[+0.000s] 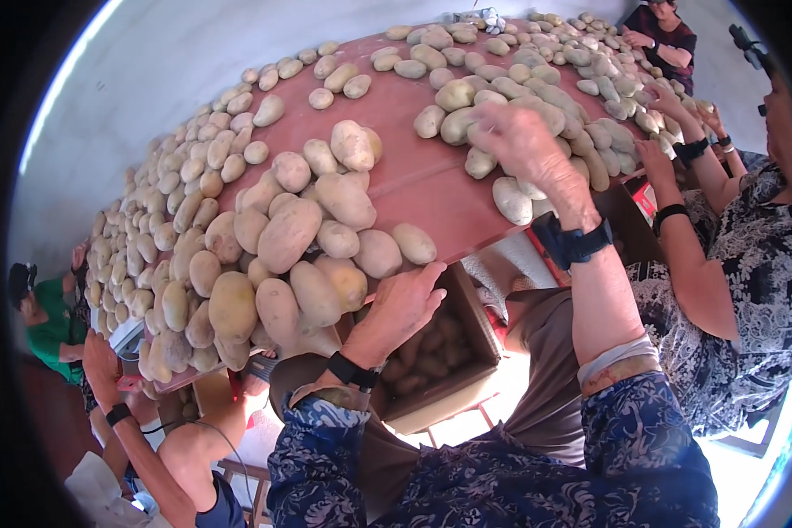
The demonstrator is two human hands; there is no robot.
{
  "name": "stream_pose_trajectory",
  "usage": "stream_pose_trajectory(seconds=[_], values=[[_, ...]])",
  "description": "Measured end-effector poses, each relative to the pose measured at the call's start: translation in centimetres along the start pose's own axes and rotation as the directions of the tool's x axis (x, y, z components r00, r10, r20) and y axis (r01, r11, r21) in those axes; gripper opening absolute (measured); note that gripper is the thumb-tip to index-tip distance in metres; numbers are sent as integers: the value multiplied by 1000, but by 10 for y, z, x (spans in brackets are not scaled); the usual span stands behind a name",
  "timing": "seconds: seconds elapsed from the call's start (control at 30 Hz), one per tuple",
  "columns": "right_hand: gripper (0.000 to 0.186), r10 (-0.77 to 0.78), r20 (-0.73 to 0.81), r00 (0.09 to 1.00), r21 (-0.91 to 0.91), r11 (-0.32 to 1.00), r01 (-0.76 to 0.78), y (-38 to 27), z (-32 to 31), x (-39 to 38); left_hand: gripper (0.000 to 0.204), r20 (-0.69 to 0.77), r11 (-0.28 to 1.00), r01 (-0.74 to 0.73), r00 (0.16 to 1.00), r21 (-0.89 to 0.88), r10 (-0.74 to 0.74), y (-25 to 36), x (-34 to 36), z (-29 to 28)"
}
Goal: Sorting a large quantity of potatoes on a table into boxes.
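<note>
Room: a pale wall [194,79] stands behind the work surface, with a bright strip at its far left.
Table: a reddish-brown tabletop [436,194] curves across the head view, bare along a band between two groups of potatoes.
Left heap: potatoes [289,236] lie piled on the near left of the table, with more spread behind them toward the far left.
Right heap: more potatoes [546,113] cover the right side and run to the far right edge.
Left hand: the person's left hand [396,310] is at the near table edge, just beside the nearest potatoes of the left heap; its fingers are loosely bent, the index finger straighter, and nothing shows in them.
Right hand: the right hand [524,148] is over the near part of the right heap, blurred, fingers bent downward; whether they grip a potato cannot be told.
Wrists: a dark band [354,372] circles the left one, a black strapped device [574,242] the right.
Box: below the near edge, between the forearms, an open cardboard box [453,392] contains potatoes.
Co-workers: a person in a black-and-white patterned top [757,273] is at the right, another in a green top [53,324] at the left.
</note>
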State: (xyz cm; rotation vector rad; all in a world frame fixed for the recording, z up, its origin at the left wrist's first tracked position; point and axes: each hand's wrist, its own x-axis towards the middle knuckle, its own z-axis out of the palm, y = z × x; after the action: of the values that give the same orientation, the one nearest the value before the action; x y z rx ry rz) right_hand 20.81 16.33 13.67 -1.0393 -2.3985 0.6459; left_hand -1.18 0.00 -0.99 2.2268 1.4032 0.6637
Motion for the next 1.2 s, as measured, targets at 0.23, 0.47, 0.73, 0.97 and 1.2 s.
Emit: stream_pose_trajectory(seconds=[0.23,0.47,0.73,0.97,1.2], values=[[43,-25,416,909,-134,987,88,-30,87,4,33,17,999,10,1000,31,-10,4,4,-4],[52,125,489,863,-190,981,-34,-46,115,-3,27,-31,1000,-16,999,3,16,3,3,-1],[36,149,466,872,-250,968,-32,-47,112,0,30,19,999,29,999,-36,-28,10,4,-8],[40,147,190,971,-206,973,-107,-24,66,11,29,-4,1000,4,1000,-8,-4,10,4,-4],[44,194,-119,974,39,981,-191,-16,10,31,29,3,1000,0,1000,23,0,4,5,2]])
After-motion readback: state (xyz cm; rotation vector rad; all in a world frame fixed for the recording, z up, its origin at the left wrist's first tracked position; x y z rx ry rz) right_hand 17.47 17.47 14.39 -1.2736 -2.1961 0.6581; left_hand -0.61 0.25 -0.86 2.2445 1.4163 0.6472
